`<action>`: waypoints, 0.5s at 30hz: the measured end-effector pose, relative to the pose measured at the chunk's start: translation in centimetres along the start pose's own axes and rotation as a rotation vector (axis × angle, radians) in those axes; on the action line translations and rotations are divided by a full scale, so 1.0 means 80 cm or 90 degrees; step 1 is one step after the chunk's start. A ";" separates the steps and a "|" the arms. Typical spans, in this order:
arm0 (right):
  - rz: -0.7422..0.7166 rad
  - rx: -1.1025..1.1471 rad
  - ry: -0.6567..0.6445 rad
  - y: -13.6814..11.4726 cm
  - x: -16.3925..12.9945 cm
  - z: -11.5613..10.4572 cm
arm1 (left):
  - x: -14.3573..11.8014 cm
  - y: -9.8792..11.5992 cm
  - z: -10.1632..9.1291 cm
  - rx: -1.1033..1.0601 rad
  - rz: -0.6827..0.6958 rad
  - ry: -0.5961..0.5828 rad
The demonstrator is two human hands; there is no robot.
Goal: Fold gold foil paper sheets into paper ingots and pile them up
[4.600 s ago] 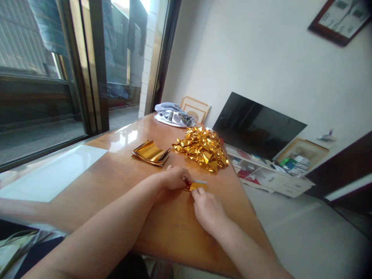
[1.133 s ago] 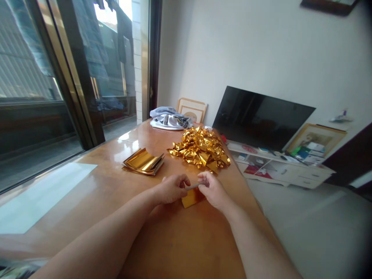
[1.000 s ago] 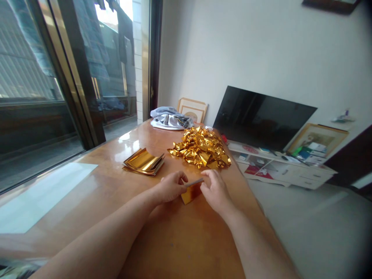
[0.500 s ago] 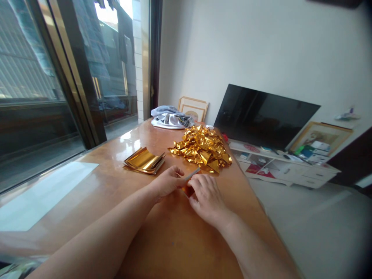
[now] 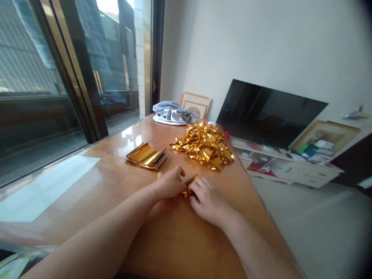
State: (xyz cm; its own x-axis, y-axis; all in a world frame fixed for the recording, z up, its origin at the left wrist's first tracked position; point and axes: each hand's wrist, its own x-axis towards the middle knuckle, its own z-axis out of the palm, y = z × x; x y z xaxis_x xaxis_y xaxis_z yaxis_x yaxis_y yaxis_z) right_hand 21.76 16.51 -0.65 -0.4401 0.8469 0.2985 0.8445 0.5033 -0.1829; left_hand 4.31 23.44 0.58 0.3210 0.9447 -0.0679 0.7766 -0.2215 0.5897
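Between my hands, just above or on the wooden table (image 5: 180,240), is a sheet of gold foil paper (image 5: 191,180), partly folded and mostly covered by my fingers. My left hand (image 5: 172,181) pinches its left side, with the index finger bent above it. Closed on its right side is my right hand (image 5: 207,197), fingers curled over the paper. A stack of gold foil sheets (image 5: 147,156), curling at the edges, lies beyond my left hand. Farther off, a heap of folded gold foil pieces (image 5: 205,146) spreads near the table's right edge.
Bundled light-blue cloth (image 5: 171,113) lies at the table's far end. A pale sheet (image 5: 49,188) covers part of the left side, beside the glass sliding door (image 5: 37,104). Beyond the right edge stand a white cabinet (image 5: 293,170) and a black television (image 5: 270,114).
The foil paper between my hands is folded smaller and shows more of its gold side. My hands have shifted slightly, and the whole view has tilted a little.
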 end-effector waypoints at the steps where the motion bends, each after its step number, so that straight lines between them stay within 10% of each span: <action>1: -0.001 0.003 0.003 -0.001 0.000 0.000 | -0.001 0.000 0.000 0.003 0.002 -0.003; 15: -0.013 0.055 0.001 -0.004 0.003 0.005 | 0.001 -0.006 -0.005 0.031 0.036 -0.023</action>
State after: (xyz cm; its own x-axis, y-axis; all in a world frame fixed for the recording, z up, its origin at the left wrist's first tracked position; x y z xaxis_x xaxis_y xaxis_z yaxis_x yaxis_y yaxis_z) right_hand 21.26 16.62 -0.88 -0.4568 0.8358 0.3047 0.8056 0.5339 -0.2568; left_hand 3.71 23.76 0.60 0.3834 0.9213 -0.0650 0.7816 -0.2862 0.5542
